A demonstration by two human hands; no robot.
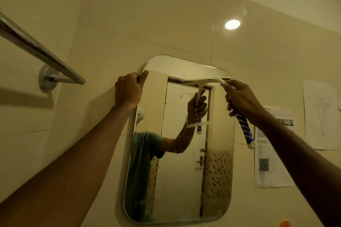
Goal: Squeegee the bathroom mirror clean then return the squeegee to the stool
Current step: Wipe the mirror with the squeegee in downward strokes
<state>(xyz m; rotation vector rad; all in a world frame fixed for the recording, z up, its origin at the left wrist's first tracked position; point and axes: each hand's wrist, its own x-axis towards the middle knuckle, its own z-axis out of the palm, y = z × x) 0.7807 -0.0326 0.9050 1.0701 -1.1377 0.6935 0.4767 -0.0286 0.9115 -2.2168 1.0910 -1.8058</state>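
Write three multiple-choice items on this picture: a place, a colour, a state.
1. Where on the mirror does the squeegee blade lie?
A. near the top edge
B. at the middle
C. along the bottom edge

2. What colour is the squeegee's handle grip?
A. red and black
B. purple and white
C. plain green

3. What is the left hand doing?
A. hanging free
B. gripping the mirror's upper left corner
C. holding the squeegee

Answers:
1 A, the blade spans the glass just below the top rim.
2 B, purple with white stripes shows below the right hand.
3 B, it clasps the corner's edge.
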